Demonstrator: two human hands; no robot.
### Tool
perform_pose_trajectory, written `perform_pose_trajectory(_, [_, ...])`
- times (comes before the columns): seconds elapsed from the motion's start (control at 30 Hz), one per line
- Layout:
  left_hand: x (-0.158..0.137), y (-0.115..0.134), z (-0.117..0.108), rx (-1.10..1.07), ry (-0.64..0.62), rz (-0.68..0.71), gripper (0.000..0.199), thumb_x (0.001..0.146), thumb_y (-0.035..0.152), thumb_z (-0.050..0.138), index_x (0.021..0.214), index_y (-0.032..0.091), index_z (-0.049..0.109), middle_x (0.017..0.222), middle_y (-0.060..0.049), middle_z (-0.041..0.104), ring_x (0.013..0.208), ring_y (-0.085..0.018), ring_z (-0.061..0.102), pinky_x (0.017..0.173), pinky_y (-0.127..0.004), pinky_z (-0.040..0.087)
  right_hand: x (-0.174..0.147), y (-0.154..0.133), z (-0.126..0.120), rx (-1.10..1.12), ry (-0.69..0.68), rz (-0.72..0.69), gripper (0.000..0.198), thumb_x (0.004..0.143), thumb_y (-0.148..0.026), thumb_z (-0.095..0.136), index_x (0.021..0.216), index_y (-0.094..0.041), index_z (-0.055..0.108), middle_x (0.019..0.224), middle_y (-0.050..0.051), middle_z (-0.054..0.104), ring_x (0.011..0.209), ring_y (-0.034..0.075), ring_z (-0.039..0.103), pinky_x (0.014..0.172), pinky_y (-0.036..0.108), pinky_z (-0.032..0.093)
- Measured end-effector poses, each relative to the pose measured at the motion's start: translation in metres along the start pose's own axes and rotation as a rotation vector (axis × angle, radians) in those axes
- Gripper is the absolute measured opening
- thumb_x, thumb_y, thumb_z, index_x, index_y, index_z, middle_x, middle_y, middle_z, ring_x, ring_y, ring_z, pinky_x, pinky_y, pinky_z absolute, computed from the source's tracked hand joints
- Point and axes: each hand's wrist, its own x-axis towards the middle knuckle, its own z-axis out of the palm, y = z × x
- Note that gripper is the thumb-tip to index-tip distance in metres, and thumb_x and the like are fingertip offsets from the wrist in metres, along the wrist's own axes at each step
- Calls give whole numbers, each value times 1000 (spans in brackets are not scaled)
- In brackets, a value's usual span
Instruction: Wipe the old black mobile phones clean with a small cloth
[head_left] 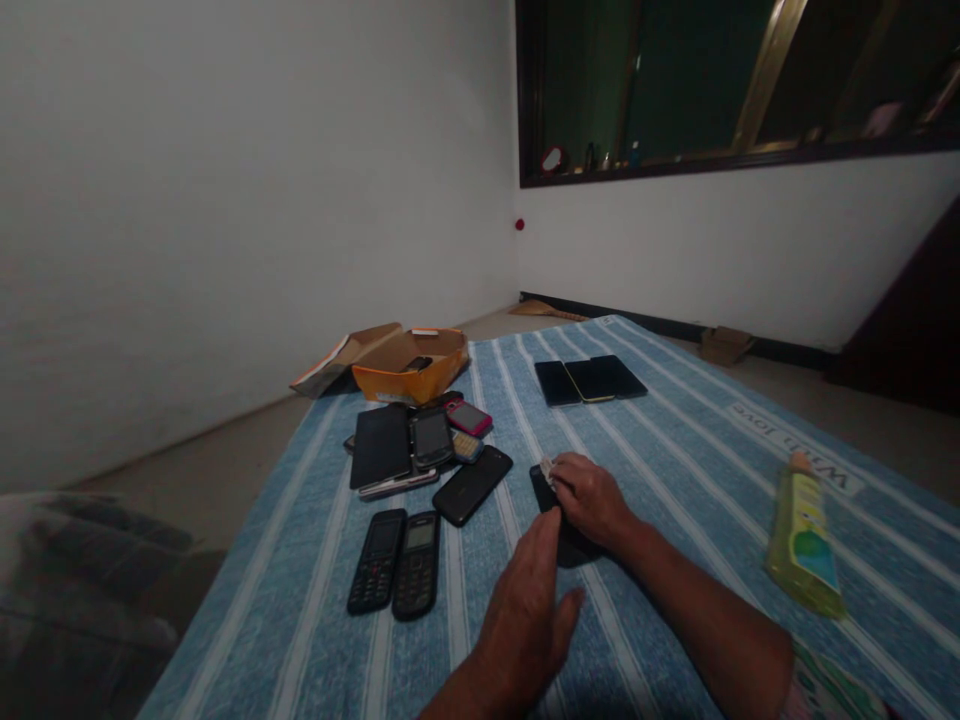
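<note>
A dark smartphone [576, 546] lies on the blue striped cloth in front of me, partly hidden under my hands. My right hand [592, 498] is closed on a small white wipe [548, 472] and presses it on the phone's upper end. My left hand [519, 605] has its fingers stretched out and its thumb apart, with the fingertips at the phone's left edge. To the left are two black keypad phones [417, 566] side by side, and above them another black smartphone [472, 485] lies at a slant.
A pile of phones [382, 445] lies at the left, with an open orange box [412, 380] behind it holding a phone. Dark tablet-like devices [592, 380] lie farther back. A bottle of yellow liquid [806, 545] lies at the right on the striped cloth [675, 600].
</note>
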Motion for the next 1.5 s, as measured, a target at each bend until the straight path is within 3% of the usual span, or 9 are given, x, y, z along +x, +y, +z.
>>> perform_pose_trajectory(0.2, [-3, 0, 3, -20, -85, 94, 81, 80, 9, 54, 150, 21, 15, 148, -15, 44, 136, -28, 43, 108, -46, 45, 8, 11, -9, 322, -23, -14, 24, 79, -4, 53, 81, -20, 72, 90, 4, 71, 86, 16, 66, 81, 28, 51])
perform_pose_trajectory(0.3, [2, -7, -3, 42, -8, 113, 78, 81, 8, 52, 149, 21, 18, 144, -15, 48, 133, -27, 47, 106, -46, 47, 10, 17, -14, 492, -46, 59, 19, 79, -11, 57, 81, -20, 74, 87, 4, 72, 85, 17, 67, 81, 29, 51])
perform_pose_trajectory(0.43, [13, -14, -14, 101, 120, 64, 77, 79, 7, 54, 147, 20, 22, 141, -16, 51, 131, -29, 49, 105, -49, 47, 10, 15, -17, 652, -100, 143, 15, 78, -19, 60, 82, -20, 75, 88, 4, 73, 86, 18, 68, 83, 32, 50])
perform_pose_trajectory(0.6, [21, -16, -27, 55, 79, -35, 89, 68, 8, 64, 146, 21, 23, 141, -15, 49, 130, -33, 47, 105, -54, 44, 10, 4, -19, 787, -199, 213, 15, 76, -23, 62, 81, -19, 75, 86, 4, 73, 85, 19, 67, 83, 33, 49])
perform_pose_trajectory(0.77, [24, -18, -31, -33, -36, -72, 94, 66, 12, 69, 147, 24, 23, 144, -13, 45, 132, -32, 44, 108, -55, 39, 10, 5, -22, 814, -171, 369, 18, 74, -28, 64, 82, -17, 76, 83, 4, 73, 82, 20, 66, 80, 33, 48])
perform_pose_trajectory(1.07, [36, -20, -32, -94, -93, -159, 94, 63, 18, 73, 146, 22, 28, 141, -12, 50, 129, -32, 47, 107, -52, 37, 10, 2, -24, 798, -188, 398, 19, 73, -28, 63, 83, -17, 76, 83, 4, 73, 81, 20, 65, 81, 34, 48])
perform_pose_trajectory(1.37, [35, -31, -23, -68, -100, -197, 97, 61, 22, 76, 146, 20, 27, 143, -15, 47, 131, -35, 43, 109, -56, 33, 8, 1, -20, 745, -184, 247, 15, 76, -23, 60, 81, -18, 74, 83, 3, 72, 84, 20, 66, 82, 32, 48])
perform_pose_trajectory(1.5, [33, -34, -18, -34, -26, -206, 99, 61, 25, 77, 146, 19, 27, 135, -15, 53, 125, -34, 49, 103, -53, 42, 7, -4, -18, 667, -174, 122, 15, 78, -17, 58, 79, -19, 72, 83, 3, 71, 81, 17, 66, 77, 29, 49])
